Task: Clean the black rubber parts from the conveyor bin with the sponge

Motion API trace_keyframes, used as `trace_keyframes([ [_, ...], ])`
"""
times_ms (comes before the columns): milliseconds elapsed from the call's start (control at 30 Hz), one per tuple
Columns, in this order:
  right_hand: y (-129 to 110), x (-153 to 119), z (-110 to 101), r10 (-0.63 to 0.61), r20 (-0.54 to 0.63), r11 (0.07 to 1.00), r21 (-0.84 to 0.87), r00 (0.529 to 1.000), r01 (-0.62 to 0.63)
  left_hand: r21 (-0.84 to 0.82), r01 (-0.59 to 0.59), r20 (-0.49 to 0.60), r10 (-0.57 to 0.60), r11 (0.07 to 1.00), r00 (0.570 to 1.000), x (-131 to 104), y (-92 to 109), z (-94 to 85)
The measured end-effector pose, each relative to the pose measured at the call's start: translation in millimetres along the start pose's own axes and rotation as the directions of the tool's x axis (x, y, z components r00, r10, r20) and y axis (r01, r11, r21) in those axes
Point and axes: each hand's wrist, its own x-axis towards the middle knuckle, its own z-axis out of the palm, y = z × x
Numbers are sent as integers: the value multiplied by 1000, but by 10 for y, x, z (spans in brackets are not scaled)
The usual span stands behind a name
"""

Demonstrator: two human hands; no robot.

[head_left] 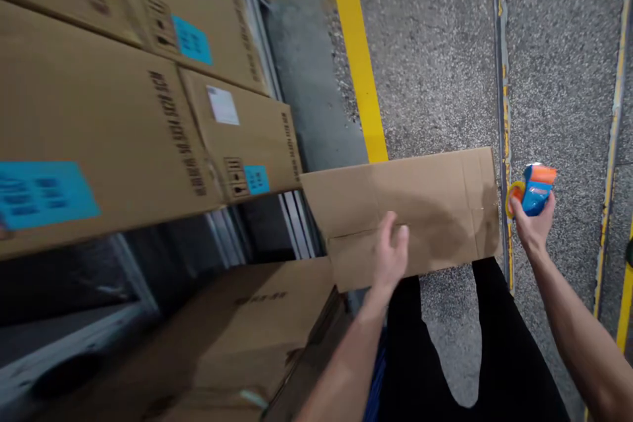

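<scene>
A long brown cardboard box (425,184) lies in front of my legs, its closed flaps meeting along a lengthwise seam. My left hand (390,254) is over the near half of this box, thumb and fingers apart, holding nothing; whether it touches the cardboard I cannot tell. To the right of the box, my right hand (537,227) is wrapped round a blue and orange tape dispenser (538,192). A yellow ring shows at the dispenser's left side, beside my thumb.
Stacked cartons (119,119) with blue labels stand on the left by metal framing. Nearer, another brown carton (262,323) lies low at the left. A yellow line (357,53) crosses the speckled floor (430,46). Narrow metal strips (505,99) run along the floor on the right.
</scene>
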Motion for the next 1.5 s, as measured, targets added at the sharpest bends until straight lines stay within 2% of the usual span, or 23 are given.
trace_keyframes([
  [33,-85,-131,-215,-121,121,992,-10,985,123,-164,100,104,-84,981,991,-143,166,92],
  [67,-171,-262,-414,-243,270,967,-8,932,255,-302,223,223,-159,927,962,-278,333,173],
  [100,-249,-382,-590,-350,417,925,10,839,381,-407,353,370,-201,842,907,-404,496,238],
  [167,-361,-566,-862,-470,641,820,62,607,569,-490,563,642,-161,665,750,-637,784,307],
  [200,-388,-621,-957,-483,708,777,75,515,625,-487,625,732,-104,610,673,-746,895,312],
  [233,-398,-653,-1029,-476,754,747,75,452,661,-476,658,786,-54,584,616,-851,976,302],
  [300,-378,-659,-1120,-439,814,729,74,381,680,-455,685,821,-31,568,571,-1039,1050,264],
  [433,-292,-557,-1203,-379,892,805,187,246,563,-439,747,826,-103,499,554,-1286,966,262],
  [467,-278,-521,-1214,-384,896,816,218,221,535,-440,741,814,-122,506,567,-1319,933,296],
  [500,-269,-483,-1218,-390,898,819,237,205,522,-439,712,787,-147,547,599,-1341,904,345],
  [533,-266,-443,-1214,-394,898,815,241,197,527,-429,659,740,-178,617,649,-1355,878,407],
  [633,-283,-289,-1135,-384,901,781,199,203,593,-345,428,486,-231,835,843,-1321,795,625],
  [667,-291,-219,-1089,-386,901,759,187,199,623,-320,361,399,-222,876,890,-1275,752,689],
  [700,-296,-136,-1040,-391,900,730,178,190,660,-304,311,319,-211,901,924,-1205,694,738],
  [767,-278,78,-946,-399,900,658,147,176,739,-275,241,164,-202,931,966,-995,534,780],
  [833,-212,348,-883,-393,900,591,89,189,802,-193,189,-23,-197,963,980,-719,334,759],
  [867,-160,493,-866,-387,897,568,52,211,822,-124,156,-115,-170,980,979,-574,231,741],
  [967,33,897,-861,-391,882,530,-18,263,848,164,14,-275,32,986,961,-191,-23,755],
  [1033,156,1114,-866,-404,875,509,-28,267,860,323,-42,-310,148,945,939,-15,-132,851],
  [1067,209,1210,-867,-411,873,496,-27,262,868,370,-40,-327,170,928,930,50,-173,915],
  [1200,353,1568,-858,-420,869,470,-39,262,882,427,22,-392,163,904,906,190,-302,1139],
  [1300,409,1794,-820,-397,882,478,-38,254,878,437,28,-406,170,899,898,198,-386,1215],
  [1500,554,1946,-602,-347,907,494,-38,237,869,505,83,-382,136,859,914,189,-505,1302],
])
